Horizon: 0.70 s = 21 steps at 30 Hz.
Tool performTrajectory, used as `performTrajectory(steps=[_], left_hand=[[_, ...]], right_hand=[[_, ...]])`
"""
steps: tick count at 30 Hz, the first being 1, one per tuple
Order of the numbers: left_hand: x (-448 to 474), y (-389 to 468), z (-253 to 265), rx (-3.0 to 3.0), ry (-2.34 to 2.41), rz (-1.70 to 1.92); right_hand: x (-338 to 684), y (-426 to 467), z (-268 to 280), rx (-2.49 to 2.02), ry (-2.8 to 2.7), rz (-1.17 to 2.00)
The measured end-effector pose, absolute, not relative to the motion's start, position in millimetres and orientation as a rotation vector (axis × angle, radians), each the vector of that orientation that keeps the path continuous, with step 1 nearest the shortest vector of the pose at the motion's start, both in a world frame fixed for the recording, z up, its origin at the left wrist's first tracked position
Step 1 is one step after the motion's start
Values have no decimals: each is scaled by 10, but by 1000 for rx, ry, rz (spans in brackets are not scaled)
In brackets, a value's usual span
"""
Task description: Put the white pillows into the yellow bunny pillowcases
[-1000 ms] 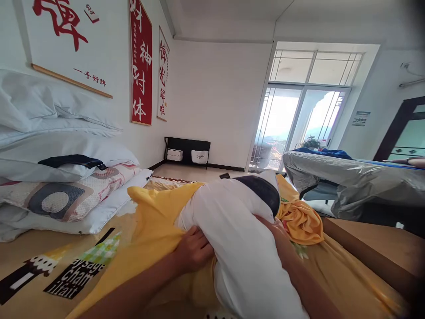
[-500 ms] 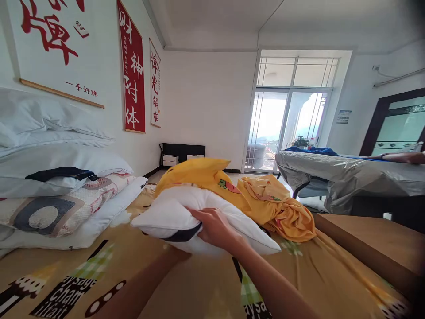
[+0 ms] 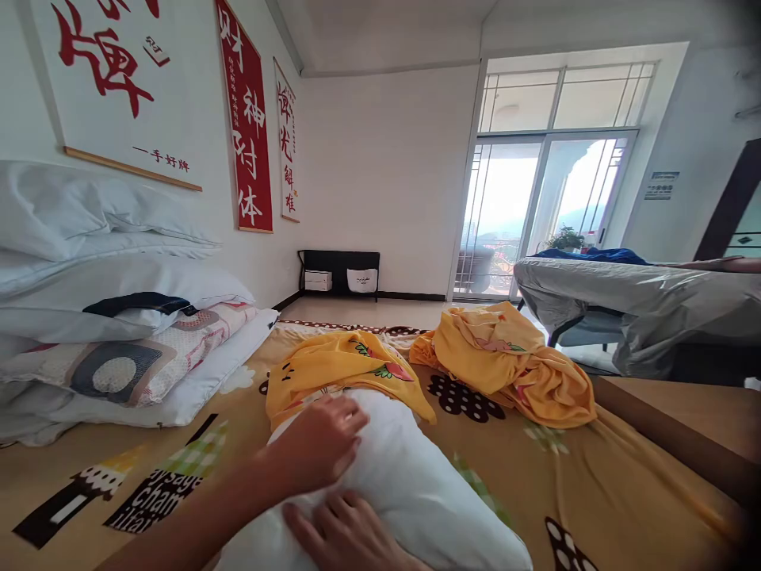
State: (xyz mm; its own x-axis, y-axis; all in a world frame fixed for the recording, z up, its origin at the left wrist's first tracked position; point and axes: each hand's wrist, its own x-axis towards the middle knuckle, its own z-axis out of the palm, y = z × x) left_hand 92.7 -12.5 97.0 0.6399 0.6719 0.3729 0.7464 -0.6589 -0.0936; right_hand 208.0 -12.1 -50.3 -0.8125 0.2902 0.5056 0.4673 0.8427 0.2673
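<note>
Though near pillow [image 3: 416, 476], cloth bundle [image 3: 499, 361] apart.

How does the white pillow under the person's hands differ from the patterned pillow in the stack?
The white pillow is plain; the patterned pillow has a dark patch with a pale circle. Yellow cloth covers the white pillow's far end; the patterned pillow lies between other pillows. Both are partly covered.
</note>
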Motion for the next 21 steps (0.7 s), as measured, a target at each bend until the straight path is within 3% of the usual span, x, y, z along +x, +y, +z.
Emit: performTrajectory(steps=[3, 5, 9, 11, 15, 21], left_hand=[[1029, 498, 980, -2454, -1325, -461], [1107, 887, 897, -2446, -1453, -470], [1250, 1269, 798, -2459, -1662, -491], [1279, 1252, 849, -2458, -1699, -529], [1196, 951, 1123, -2476, -1638, -698], [742, 288, 1543, -2393, -1379, -1449]], right_hand=[[2158, -178, -362, -479, -2645, -550], [2297, -194, -161, -403, -2785, -395], [2772, -13, 361, -498, -2770, 519], [3070, 247, 543, -888, -2413, 701], [3574, 911, 499, -1479, -1900, 385], [3611, 1353, 43, -1630, -2041, 74]])
